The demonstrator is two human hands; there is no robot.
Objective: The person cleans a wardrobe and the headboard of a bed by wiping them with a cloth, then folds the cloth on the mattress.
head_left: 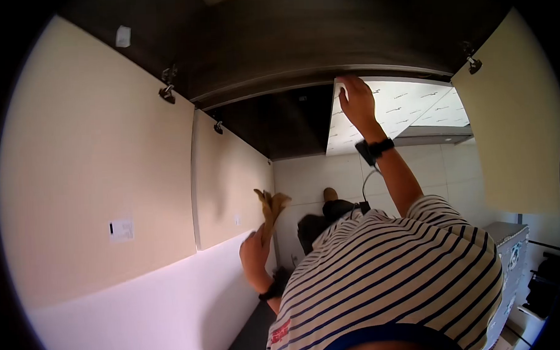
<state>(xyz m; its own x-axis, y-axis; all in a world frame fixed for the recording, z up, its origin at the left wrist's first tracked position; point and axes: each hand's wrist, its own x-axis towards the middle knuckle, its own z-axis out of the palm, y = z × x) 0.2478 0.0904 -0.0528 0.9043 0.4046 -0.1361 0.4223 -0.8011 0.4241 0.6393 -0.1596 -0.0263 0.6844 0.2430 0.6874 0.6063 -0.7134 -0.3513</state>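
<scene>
My left hand (253,256) is closed round a crumpled brown cloth (271,212), whose loose end sticks up beside the lower beige cabinet door (225,183). Higher up, my right hand (359,104) reaches to the top edge of a white panel with printed marks (391,103), just under the front edge of the dark cabinet (312,44). Its thumb is apart from the fingers, and the fingertips lie at that edge; whether they press on it is hard to see. Both wrists carry black bands.
A large beige door (101,175) stands open at the left on a dark hinge (167,92); another beige door (512,117) hangs at the right. A grey box-like unit (508,259) is behind me at the right. Pale tiles (416,176) cover the floor. A thin cable (368,183) runs near my right wrist.
</scene>
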